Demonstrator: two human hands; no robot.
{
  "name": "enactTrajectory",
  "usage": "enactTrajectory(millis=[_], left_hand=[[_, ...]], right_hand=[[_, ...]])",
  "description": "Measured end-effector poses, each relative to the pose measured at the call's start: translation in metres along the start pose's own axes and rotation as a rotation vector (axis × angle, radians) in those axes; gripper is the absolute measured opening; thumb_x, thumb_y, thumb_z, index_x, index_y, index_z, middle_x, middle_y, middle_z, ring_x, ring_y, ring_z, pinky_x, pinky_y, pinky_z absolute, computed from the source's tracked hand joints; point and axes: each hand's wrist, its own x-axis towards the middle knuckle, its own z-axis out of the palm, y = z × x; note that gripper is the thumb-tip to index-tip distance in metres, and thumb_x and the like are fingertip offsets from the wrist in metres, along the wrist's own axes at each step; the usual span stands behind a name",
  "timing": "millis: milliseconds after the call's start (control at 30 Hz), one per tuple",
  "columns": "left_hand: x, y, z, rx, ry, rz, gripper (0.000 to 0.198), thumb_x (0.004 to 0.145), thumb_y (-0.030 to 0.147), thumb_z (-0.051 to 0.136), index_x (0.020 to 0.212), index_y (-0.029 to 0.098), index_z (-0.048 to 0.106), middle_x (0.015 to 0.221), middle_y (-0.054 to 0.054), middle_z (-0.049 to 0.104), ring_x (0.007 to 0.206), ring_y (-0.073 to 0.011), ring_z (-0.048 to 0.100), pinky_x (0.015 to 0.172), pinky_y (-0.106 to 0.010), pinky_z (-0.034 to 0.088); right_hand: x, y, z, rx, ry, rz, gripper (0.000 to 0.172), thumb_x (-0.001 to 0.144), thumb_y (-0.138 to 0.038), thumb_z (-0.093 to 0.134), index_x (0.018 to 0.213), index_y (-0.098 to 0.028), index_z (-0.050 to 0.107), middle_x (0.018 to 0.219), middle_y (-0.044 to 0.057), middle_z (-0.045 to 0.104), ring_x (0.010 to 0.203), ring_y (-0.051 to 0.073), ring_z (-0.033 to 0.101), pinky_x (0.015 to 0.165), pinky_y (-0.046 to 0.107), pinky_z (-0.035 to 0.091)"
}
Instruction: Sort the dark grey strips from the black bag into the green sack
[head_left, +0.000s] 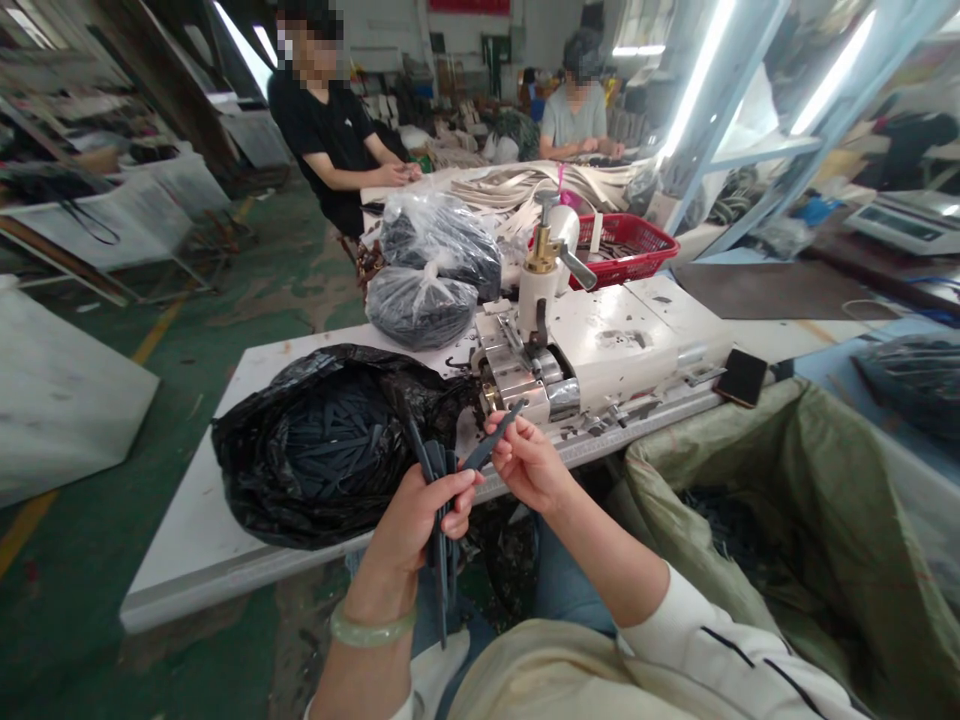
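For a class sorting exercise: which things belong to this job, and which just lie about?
Likely in the job:
flat dark strips in left hand and right hand
white metal machine
crumpled black plastic bag

Probably lying about:
flat black phone
red plastic basket
flat brown sheet

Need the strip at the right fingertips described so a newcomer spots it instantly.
Start at the white machine; in front, the left hand grips a bundle of dark strips. Yours is the single strip slanting up into the right hand, the only one pinched there, unlike its bundled neighbours.

Dk blue-gry strips [442,462], blk bag [251,500]
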Motion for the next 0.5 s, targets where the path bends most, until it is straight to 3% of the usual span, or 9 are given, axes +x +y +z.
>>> enactTrajectory(millis=[67,167,267,367,500], left_hand=[[0.003,-0.002,-0.002,0.011,0.002,-0.015,0.021,0.071,0.029,0.07,0.075,0.01,0.063,0.049,0.005,0.045,0.034,-0.0013,0.033,0.036,-0.017,0.022],[0.006,-0.004,-0.007,0.01,0.026,-0.01,0.022,0.072,0.03,0.071,0.078,0.011,0.062,0.05,0.005,0.045,0.035,-0.0015,0.033,0.036,-0.017,0.021],[0.005,-0.003,-0.012,-0.002,0.041,0.008,0.021,0.073,0.029,0.07,0.078,0.011,0.062,0.05,0.006,0.045,0.035,-0.0013,0.033,0.037,-0.016,0.021],[0.004,0.0,-0.014,-0.01,0.056,0.035,0.02,0.074,0.029,0.069,0.078,0.011,0.063,0.05,0.006,0.045,0.035,-0.001,0.032,0.037,-0.016,0.021],[0.004,0.0,-0.014,-0.016,0.061,0.03,0.02,0.073,0.029,0.07,0.077,0.011,0.063,0.05,0.006,0.045,0.035,-0.0013,0.033,0.037,-0.016,0.022]], right_hand=[[0.002,-0.004,0.0,-0.101,0.033,-0.08,0.017,0.071,-0.03,0.075,0.077,-0.018,0.065,0.075,-0.002,0.06,0.054,0.004,0.044,0.052,0.014,0.041],[0.008,-0.018,-0.005,-0.347,0.123,-0.17,0.027,0.075,-0.042,0.07,0.069,-0.017,0.061,0.065,-0.001,0.059,0.057,0.007,0.051,0.054,0.017,0.043],[0.015,-0.039,-0.015,-0.523,0.257,-0.107,0.035,0.074,-0.049,0.066,0.066,-0.016,0.057,0.048,-0.004,0.05,0.041,0.006,0.044,0.039,0.017,0.033],[0.023,-0.057,-0.024,-0.52,0.374,-0.023,0.036,0.068,-0.046,0.07,0.062,-0.014,0.056,0.039,-0.008,0.038,0.03,0.003,0.029,0.03,0.016,0.015],[0.03,-0.067,-0.027,-0.456,0.422,0.026,0.031,0.066,-0.038,0.073,0.06,-0.012,0.056,0.038,-0.009,0.037,0.029,0.001,0.026,0.028,0.015,0.012]])
